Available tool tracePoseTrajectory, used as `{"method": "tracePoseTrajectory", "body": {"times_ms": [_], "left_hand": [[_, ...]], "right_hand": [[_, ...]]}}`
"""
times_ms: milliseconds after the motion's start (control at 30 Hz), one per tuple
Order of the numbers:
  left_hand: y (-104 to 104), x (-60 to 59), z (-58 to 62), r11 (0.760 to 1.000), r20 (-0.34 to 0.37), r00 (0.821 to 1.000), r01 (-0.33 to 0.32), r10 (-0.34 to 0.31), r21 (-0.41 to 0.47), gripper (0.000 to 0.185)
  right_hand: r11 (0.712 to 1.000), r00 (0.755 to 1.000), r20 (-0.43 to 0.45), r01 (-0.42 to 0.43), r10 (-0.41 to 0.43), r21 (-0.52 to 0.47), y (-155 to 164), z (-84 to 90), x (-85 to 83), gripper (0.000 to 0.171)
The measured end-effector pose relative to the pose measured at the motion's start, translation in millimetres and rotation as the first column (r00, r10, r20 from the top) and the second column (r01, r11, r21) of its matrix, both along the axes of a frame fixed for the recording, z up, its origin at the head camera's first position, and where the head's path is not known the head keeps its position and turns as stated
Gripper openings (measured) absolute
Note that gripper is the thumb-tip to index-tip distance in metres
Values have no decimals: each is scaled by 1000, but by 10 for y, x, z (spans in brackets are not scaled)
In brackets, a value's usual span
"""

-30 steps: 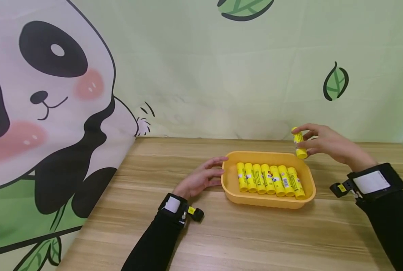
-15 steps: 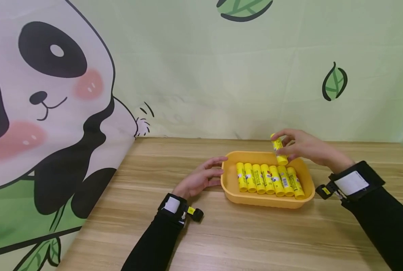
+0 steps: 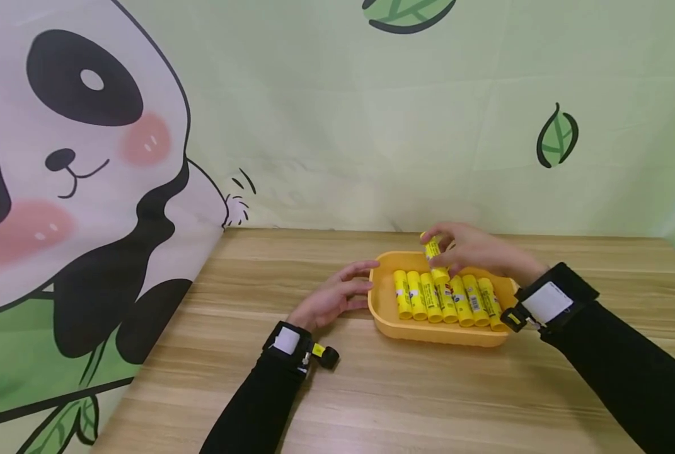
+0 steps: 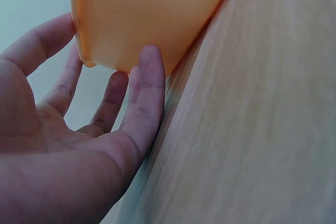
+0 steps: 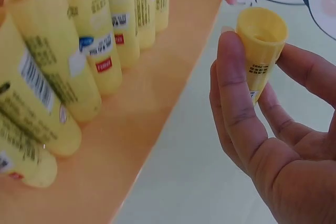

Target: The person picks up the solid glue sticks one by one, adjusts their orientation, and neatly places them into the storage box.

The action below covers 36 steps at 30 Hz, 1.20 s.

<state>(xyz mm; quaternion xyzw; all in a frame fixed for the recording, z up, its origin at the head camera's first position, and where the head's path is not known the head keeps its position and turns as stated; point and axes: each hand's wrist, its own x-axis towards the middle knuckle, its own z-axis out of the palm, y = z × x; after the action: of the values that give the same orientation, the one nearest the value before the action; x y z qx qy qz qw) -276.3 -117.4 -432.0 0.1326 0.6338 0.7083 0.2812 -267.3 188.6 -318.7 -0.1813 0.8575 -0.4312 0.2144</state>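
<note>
A yellow glue stick [image 3: 435,257] is pinched between the fingers and thumb of my right hand [image 3: 473,249], tilted above the back part of an orange plastic basket [image 3: 439,333]. Inside the basket several more yellow glue sticks [image 3: 430,297] lie side by side in a row. The right wrist view shows the hollow end of the held glue stick [image 5: 260,38] facing the camera. At the basket's left end my left hand [image 3: 337,295] touches the rim and outer wall with extended, spread fingers. Up close, the left wrist view shows those fingertips [image 4: 151,59] against the basket's wall [image 4: 142,14].
The basket stands on a wood-grain table [image 3: 371,391], toward its back edge. Behind rises a pale green backdrop [image 3: 337,126] printed with a panda [image 3: 110,189] and leaves. A camera band [image 3: 553,302] sits on the right wrist, close to the basket's right end.
My right hand has moved left with the glue stick, from beyond the basket's back right corner to over the row. The left hand has stayed at the basket's left end.
</note>
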Motion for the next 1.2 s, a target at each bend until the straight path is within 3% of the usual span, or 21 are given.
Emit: {"method": "tracePoseTrajectory", "body": {"times_ms": [267,600,1000,1200], "left_hand": [[-3,8,22,1000,7,1000,7,-7,10,50],[-12,10,32,1000,5,1000,16,-16,16,49],[-11,14,47,1000,3,1000,20,-20,22,50],[-13,14,36,1000,-3,1000,21,-20,19,50]], "right_hand": [[999,998,50,-28,26,38,-203,-31,-18,52],[990,990,74,-126,121,58,-424,-103,-14,48],[970,981,119,-174,155,170,-699,-230,-110,47],[956,983,90,-178,161,235,-868,-230,-104,44]]}}
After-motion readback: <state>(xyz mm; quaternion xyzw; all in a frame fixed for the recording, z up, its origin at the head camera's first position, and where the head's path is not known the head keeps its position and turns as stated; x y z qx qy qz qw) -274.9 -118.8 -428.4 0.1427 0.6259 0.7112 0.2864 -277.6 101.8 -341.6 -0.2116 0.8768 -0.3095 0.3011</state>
